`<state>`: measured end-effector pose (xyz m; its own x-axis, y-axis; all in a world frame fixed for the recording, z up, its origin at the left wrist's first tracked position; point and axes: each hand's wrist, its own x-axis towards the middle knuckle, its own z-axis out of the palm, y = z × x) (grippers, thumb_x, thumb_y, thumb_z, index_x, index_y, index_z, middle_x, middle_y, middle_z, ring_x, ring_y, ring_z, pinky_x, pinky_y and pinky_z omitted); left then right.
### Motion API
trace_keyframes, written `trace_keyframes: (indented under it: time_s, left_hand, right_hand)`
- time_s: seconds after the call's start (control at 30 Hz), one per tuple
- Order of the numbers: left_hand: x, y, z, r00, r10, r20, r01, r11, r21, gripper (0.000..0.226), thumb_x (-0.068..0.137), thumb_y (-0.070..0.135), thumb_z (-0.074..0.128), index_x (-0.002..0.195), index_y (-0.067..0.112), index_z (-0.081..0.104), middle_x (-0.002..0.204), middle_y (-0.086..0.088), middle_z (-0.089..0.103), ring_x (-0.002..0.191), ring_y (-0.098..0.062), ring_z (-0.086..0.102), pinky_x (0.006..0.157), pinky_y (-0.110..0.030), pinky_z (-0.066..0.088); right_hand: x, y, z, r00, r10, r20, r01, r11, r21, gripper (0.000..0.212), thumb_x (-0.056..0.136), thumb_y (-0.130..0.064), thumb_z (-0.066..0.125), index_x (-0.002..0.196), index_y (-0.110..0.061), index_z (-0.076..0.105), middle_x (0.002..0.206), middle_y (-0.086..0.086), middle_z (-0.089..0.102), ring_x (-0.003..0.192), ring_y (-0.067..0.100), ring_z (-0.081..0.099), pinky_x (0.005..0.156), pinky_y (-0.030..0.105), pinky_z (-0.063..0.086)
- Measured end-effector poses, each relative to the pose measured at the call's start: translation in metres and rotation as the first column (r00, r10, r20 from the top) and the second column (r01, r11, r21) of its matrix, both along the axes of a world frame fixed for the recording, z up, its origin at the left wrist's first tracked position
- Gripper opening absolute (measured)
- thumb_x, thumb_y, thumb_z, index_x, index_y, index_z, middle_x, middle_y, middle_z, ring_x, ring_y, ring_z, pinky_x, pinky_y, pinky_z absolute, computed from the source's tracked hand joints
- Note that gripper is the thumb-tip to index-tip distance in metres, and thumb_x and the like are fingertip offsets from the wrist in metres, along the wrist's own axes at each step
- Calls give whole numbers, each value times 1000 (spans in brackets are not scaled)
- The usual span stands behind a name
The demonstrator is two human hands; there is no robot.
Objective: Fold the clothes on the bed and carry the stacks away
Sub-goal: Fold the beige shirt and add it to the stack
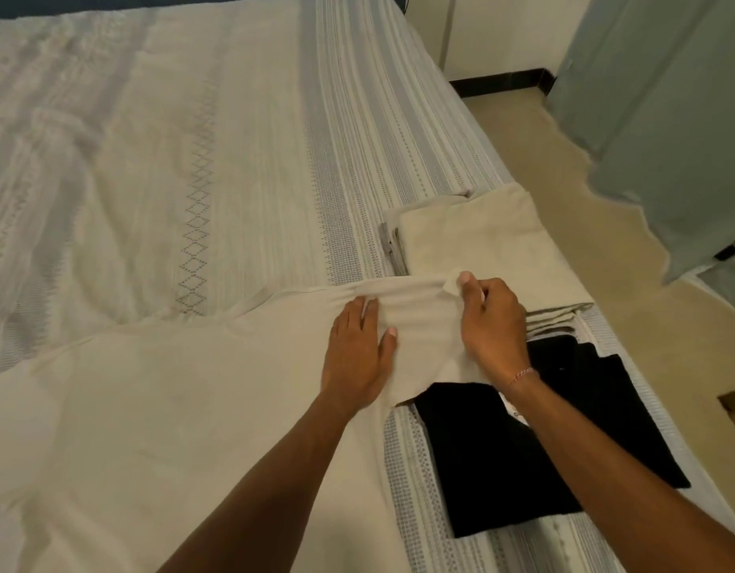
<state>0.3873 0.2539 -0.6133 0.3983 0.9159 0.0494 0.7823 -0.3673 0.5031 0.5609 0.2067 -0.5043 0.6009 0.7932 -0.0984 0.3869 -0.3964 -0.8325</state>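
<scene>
A large beige garment [150, 407] lies spread flat on the bed, reaching from the lower left to the middle. My left hand [357, 349] presses flat on its right end with straight fingers. My right hand [490, 320] pinches the garment's upper right edge, fingers curled round a bit of cloth. To the right lies a stack of folded beige clothes [481, 246], and nearer me a folded black garment [535, 444], partly under my right forearm.
The bed [192, 138] has a pale patterned cover with grey stripes. Its right edge runs diagonally beside a beige floor [585, 192]. A grey-green curtain or cloth [668, 97] hangs at the upper right. A dark skirting board lines the far wall.
</scene>
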Motion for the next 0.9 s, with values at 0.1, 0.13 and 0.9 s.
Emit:
trace_keyframes:
  time_s: [0.1, 0.13, 0.9]
  left_hand:
    - [1, 2, -10, 1000, 2, 0, -2, 1000, 5, 73, 102, 55, 22, 160, 11, 20, 168, -6, 16, 155, -17, 9, 127, -36, 7]
    - [1, 2, -12, 1000, 11, 9, -11, 1000, 3, 75, 102, 58, 23, 161, 12, 17, 169, -4, 12, 155, -14, 5, 127, -36, 5]
    - [-35, -41, 10, 979, -197, -43, 196, 980, -36, 62, 108, 39, 23, 161, 11, 8, 169, -7, 6, 156, -21, 4, 127, -43, 3]
  right_hand:
    - [20, 10, 8, 975, 218, -45, -223, 960, -167, 46, 78, -57, 79, 89, -14, 65, 82, -5, 66, 77, 12, 62, 56, 25, 40]
    - [26, 13, 10, 960, 278, -9, -274, 941, -199, 41, 76, -53, 82, 85, -16, 67, 80, -4, 67, 74, 13, 63, 56, 26, 42]
    - [-102, -167, -69, 866, 192, 462, -267, 958, 101, 17, 96, -33, 62, 101, -18, 56, 89, -3, 56, 75, 13, 52, 61, 34, 50]
